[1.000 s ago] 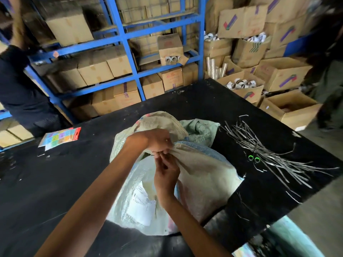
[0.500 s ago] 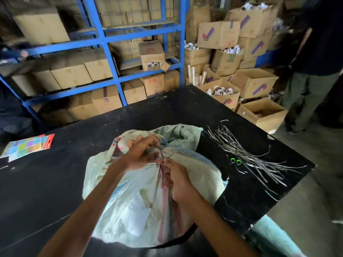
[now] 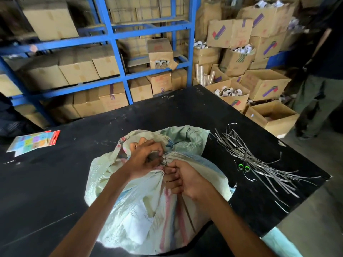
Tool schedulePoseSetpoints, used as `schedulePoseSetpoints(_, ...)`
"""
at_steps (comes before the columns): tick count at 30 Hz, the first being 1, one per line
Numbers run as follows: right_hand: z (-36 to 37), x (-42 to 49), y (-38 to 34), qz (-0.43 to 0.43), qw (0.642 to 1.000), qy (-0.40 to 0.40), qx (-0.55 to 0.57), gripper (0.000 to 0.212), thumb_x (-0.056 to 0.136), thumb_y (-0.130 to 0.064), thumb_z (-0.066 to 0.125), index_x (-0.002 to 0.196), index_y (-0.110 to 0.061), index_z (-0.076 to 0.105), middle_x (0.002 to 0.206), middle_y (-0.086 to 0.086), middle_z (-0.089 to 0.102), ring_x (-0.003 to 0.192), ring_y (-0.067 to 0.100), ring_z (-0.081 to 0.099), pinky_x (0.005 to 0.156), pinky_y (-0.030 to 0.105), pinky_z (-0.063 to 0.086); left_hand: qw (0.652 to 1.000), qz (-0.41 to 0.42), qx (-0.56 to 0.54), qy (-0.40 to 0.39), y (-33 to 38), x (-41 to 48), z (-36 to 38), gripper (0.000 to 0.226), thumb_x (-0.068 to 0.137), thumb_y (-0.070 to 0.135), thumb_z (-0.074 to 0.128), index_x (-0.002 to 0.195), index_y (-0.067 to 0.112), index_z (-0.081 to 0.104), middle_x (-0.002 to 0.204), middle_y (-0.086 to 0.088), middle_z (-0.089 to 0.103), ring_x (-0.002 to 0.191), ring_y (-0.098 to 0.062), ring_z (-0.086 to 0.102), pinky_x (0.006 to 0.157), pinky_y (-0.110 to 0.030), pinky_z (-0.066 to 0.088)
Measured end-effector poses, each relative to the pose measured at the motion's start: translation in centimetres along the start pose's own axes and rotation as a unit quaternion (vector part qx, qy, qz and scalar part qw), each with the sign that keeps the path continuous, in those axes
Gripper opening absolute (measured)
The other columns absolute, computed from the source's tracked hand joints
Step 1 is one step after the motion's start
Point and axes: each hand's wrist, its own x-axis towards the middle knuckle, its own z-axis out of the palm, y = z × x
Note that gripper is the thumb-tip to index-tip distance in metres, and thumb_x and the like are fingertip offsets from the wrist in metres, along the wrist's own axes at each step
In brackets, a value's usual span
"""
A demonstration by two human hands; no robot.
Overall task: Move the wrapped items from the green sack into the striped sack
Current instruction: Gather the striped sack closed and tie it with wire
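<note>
A full woven striped sack (image 3: 157, 216), pale with pink and blue stripes, lies on the black table (image 3: 55, 191) in front of me. Its mouth is bunched together at the top. My left hand (image 3: 143, 160) grips the gathered neck and a thin dark tie strip there. My right hand (image 3: 182, 178) pinches the other end of that strip against the neck. A crumpled pale green sack (image 3: 187, 140) lies just behind the striped one, partly under it. The wrapped items are hidden inside.
A bundle of grey tie strips (image 3: 259, 164) and two small green rings (image 3: 244, 167) lie right of the sacks. A colourful packet (image 3: 33, 142) is at the table's left. Blue shelving (image 3: 115, 58) with cartons stands behind. A person (image 3: 319, 80) stands at right among open boxes.
My view has swung right and down. Both hands stayed at the sack's neck, the mouth now drawn tighter around the tie strip. The person at right came into view.
</note>
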Motion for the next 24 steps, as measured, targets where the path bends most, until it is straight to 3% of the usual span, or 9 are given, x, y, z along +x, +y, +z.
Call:
schedulePoseSetpoints(3, -0.7, 0.2, 0.0, -0.022, 0.999, -0.039, 0.000, 0.029, 0.093, -0.027, 0.034, 0.065, -0.024, 0.032, 0.057, -0.009, 0.011, 0.046, 0.007, 0.004, 0.040, 0.019, 0.005, 0.999, -0.030, -0.018, -0.026, -0.3, 0.1, 0.1, 0.008, 0.094, 0.023, 0.058, 0.089, 0.030, 0.058, 0.096, 0.005, 0.056, 0.099, -0.025, 0.052, 0.091, -0.053, 0.041)
schedulePoseSetpoints(6, -1.3, 0.5, 0.0, -0.038, 0.998, -0.053, 0.013, 0.027, 0.093, -0.028, 0.036, 0.067, -0.024, 0.033, 0.059, -0.008, 0.010, 0.047, 0.008, 0.004, 0.042, 0.019, 0.004, 0.989, -0.095, -0.106, -0.044, -0.4, 0.3, 0.3, 0.033, 0.100, 0.023, 0.036, 0.085, 0.021, 0.066, 0.099, 0.016, 0.058, 0.108, -0.013, 0.050, 0.108, -0.052, 0.026)
schedulePoseSetpoints(8, -1.5, 0.6, -0.2, -0.047, 0.998, -0.052, -0.002, 0.028, 0.094, -0.029, 0.036, 0.066, -0.024, 0.034, 0.059, -0.007, 0.010, 0.047, 0.007, 0.004, 0.041, 0.019, 0.005, 0.975, -0.173, -0.129, -0.049, -0.8, 0.0, 0.7, 0.043, 0.107, 0.034, 0.031, 0.086, 0.025, 0.068, 0.099, 0.039, 0.050, 0.108, 0.008, 0.035, 0.110, -0.030, 0.007)
schedulePoseSetpoints(10, -1.5, 0.7, -0.4, -0.055, 0.997, -0.051, -0.022, 0.029, 0.095, -0.029, 0.037, 0.066, -0.024, 0.035, 0.058, -0.007, 0.012, 0.046, 0.007, 0.006, 0.038, 0.019, 0.007, 0.968, -0.206, -0.133, -0.059, -0.8, -0.1, 0.8, 0.038, 0.104, 0.050, 0.035, 0.084, 0.039, 0.065, 0.100, 0.036, 0.045, 0.104, 0.014, 0.021, 0.097, -0.015, 0.001)
schedulePoseSetpoints(13, -1.4, 0.6, -0.7, -0.060, 0.996, -0.051, -0.032, 0.028, 0.093, -0.030, 0.039, 0.066, -0.024, 0.036, 0.058, -0.007, 0.012, 0.045, 0.007, 0.007, 0.038, 0.019, 0.007, 0.973, -0.182, -0.117, -0.081, -0.7, 0.6, 0.7, 0.031, 0.101, 0.050, 0.043, 0.077, 0.054, 0.062, 0.117, 0.011, 0.052, 0.122, -0.010, 0.032, 0.109, -0.037, 0.012)
schedulePoseSetpoints(14, -1.4, 0.6, -0.8, -0.062, 0.996, -0.051, -0.034, 0.028, 0.094, -0.030, 0.038, 0.066, -0.024, 0.036, 0.058, -0.007, 0.012, 0.045, 0.007, 0.007, 0.038, 0.020, 0.007, 0.974, -0.178, -0.115, -0.082, -0.6, 0.8, 0.7, 0.030, 0.101, 0.049, 0.044, 0.078, 0.056, 0.062, 0.122, 0.007, 0.054, 0.124, -0.011, 0.033, 0.108, -0.037, 0.014)
schedulePoseSetpoints(16, -1.4, 0.7, -0.8, -0.062, 0.996, -0.051, -0.035, 0.030, 0.096, -0.029, 0.037, 0.066, -0.024, 0.036, 0.058, -0.007, 0.012, 0.045, 0.008, 0.008, 0.039, 0.020, 0.007, 0.975, -0.174, -0.113, -0.083, -0.5, 0.9, 0.7, 0.024, 0.100, 0.049, 0.046, 0.084, 0.058, 0.062, 0.127, 0.011, 0.053, 0.125, -0.006, 0.030, 0.105, -0.033, 0.010)
schedulePoseSetpoints(19, -1.6, 0.7, -0.9, -0.060, 0.996, -0.048, -0.048, 0.030, 0.096, -0.030, 0.037, 0.067, -0.024, 0.036, 0.058, -0.007, 0.013, 0.045, 0.008, 0.008, 0.040, 0.021, 0.006, 0.982, -0.143, -0.086, -0.090, -0.8, 0.9, 0.7, 0.020, 0.096, 0.051, 0.054, 0.081, 0.051, 0.066, 0.111, 0.019, 0.051, 0.118, -0.014, 0.035, 0.102, -0.038, 0.016)
schedulePoseSetpoints(24, -1.3, 0.4, -1.1, -0.084, 0.993, -0.008, -0.079, 0.032, 0.100, -0.030, 0.034, 0.068, -0.025, 0.037, 0.061, -0.006, 0.012, 0.049, 0.009, 0.006, 0.046, 0.025, 0.002, 0.986, -0.118, -0.104, -0.062, 0.0, 1.5, 0.6, 0.015, 0.093, 0.040, 0.065, 0.079, 0.047, 0.065, 0.107, 0.012, 0.053, 0.111, -0.011, 0.038, 0.095, -0.034, 0.025)
